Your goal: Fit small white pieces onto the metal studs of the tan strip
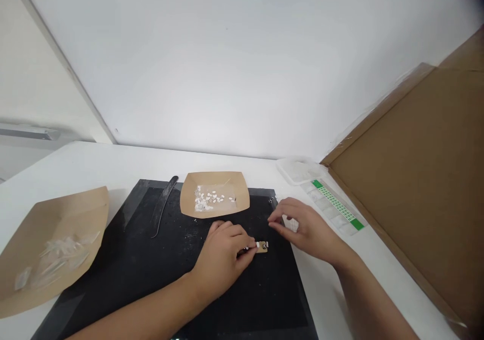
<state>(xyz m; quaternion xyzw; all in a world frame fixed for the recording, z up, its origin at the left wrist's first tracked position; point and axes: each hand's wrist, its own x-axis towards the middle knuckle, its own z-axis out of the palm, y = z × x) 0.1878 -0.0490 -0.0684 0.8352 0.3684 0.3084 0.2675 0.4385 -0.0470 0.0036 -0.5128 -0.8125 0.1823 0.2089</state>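
Observation:
My left hand (223, 249) rests on the black mat, its thumb and fingers closed on the near end of a small tan flat piece (262, 249). That piece carries a shiny metal bit and a small white bit at my fingertips; the rest of it is hidden by my fingers. Above the mat's right edge, my right hand (302, 226) has thumb and forefinger drawn together in a pinch. Whatever may be between those fingertips is too small to make out. Just behind my left hand, a brown paper tray (242, 191) holds many small white oval pieces.
The black mat (159, 264) covers much of the white table. On it lies a dark curved nail file (164, 206). A larger paper tray (75, 204) with clear plastic pieces stands left. At right are a clear case with a green label (336, 204) and a cardboard panel (423, 179).

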